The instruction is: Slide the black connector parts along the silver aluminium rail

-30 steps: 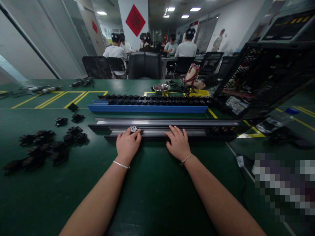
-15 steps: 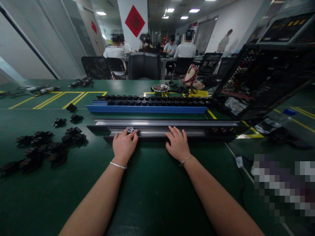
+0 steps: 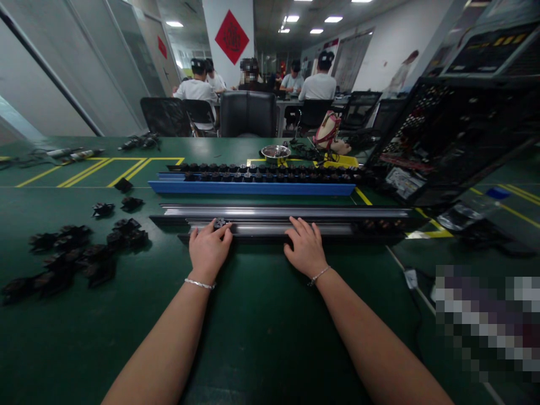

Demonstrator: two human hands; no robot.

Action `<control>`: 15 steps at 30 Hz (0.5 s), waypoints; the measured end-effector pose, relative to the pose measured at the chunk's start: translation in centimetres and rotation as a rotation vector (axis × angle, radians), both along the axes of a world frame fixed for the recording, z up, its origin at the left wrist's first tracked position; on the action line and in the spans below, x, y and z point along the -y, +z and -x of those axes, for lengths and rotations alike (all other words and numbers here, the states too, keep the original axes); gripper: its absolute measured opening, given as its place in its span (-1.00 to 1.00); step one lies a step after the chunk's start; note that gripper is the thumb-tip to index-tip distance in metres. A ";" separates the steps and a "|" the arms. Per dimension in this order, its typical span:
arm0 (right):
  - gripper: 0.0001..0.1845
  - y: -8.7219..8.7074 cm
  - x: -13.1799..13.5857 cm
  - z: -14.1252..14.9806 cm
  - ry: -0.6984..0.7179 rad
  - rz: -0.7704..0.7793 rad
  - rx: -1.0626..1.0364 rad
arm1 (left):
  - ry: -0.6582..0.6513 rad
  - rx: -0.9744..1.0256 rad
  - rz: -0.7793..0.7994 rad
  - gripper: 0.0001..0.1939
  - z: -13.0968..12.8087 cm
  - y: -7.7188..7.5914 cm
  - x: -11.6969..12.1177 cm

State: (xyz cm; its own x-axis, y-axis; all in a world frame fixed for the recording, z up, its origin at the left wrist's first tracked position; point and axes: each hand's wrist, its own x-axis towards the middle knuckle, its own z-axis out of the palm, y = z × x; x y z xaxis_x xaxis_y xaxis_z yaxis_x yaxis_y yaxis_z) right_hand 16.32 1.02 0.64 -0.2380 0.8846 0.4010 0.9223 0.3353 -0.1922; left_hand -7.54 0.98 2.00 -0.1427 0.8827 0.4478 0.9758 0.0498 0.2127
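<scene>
A long silver metal rail point(image 3: 270, 228) lies across the green table point(image 3: 261, 315) in front of me, with a second rail point(image 3: 287, 211) just behind it. My left hand point(image 3: 207, 251) rests on the near rail's left part, its fingertips pinching a small black clip point(image 3: 219, 223) seated on the rail. My right hand point(image 3: 306, 247) lies flat on the rail's middle, fingers spread, holding it down. More black clips sit at the rail's right end point(image 3: 379, 225).
A heap of loose black clips point(image 3: 76, 253) lies on the left. A blue rail filled with several black clips point(image 3: 253, 180) lies farther back, then a steel bowl point(image 3: 275, 152). A black wire rack point(image 3: 447, 135) stands at right. People sit at a far table.
My left hand has slid the black clip leftward along the near rail. My right hand has stayed in place on the rail.
</scene>
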 end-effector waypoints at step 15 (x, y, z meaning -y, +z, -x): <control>-0.83 0.0 -0.2 0.1 -0.017 0.006 -0.014 | 0.022 -0.027 0.042 -0.64 2.7 0.1 -0.1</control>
